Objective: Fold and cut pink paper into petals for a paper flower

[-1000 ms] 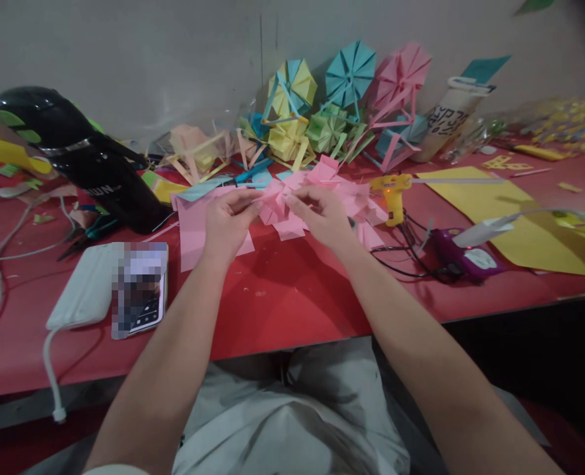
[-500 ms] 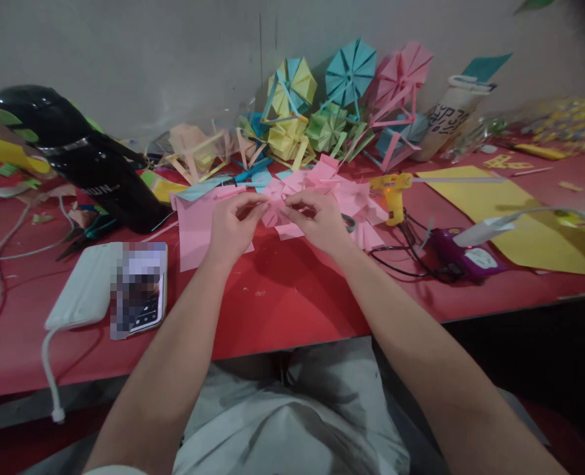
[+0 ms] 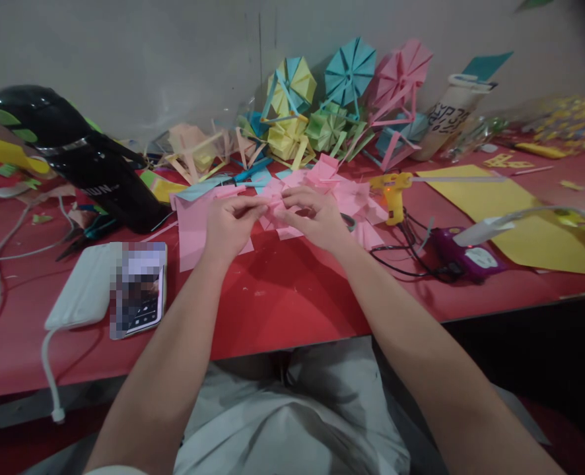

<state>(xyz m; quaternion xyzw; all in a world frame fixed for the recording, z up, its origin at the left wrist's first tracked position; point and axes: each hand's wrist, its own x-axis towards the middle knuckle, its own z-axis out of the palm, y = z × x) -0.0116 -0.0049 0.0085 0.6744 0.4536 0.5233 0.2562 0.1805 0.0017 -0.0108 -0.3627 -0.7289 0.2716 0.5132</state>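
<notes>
My left hand [image 3: 230,224] and my right hand [image 3: 312,219] meet over the red table [image 3: 282,297], fingertips pinched together on a small folded pink paper piece [image 3: 276,212]. Both hands are closed on it. Under and behind them lies a heap of folded pink paper shapes [image 3: 344,191], and a flat pink sheet [image 3: 193,224] sits just left of my left hand. How the piece is folded between my fingers is hidden.
A yellow glue gun [image 3: 393,191] and a purple device with black cables [image 3: 463,258] lie right of my hands. A phone [image 3: 138,287] on a white power bank [image 3: 82,284] sits left. Paper pinwheels [image 3: 349,72], a black helmet-like object [image 3: 82,155], scissors [image 3: 87,234] and yellow card [image 3: 510,214] crowd the back.
My hands have drawn closer together on the pink piece and dropped slightly toward the table. Nothing else has moved.
</notes>
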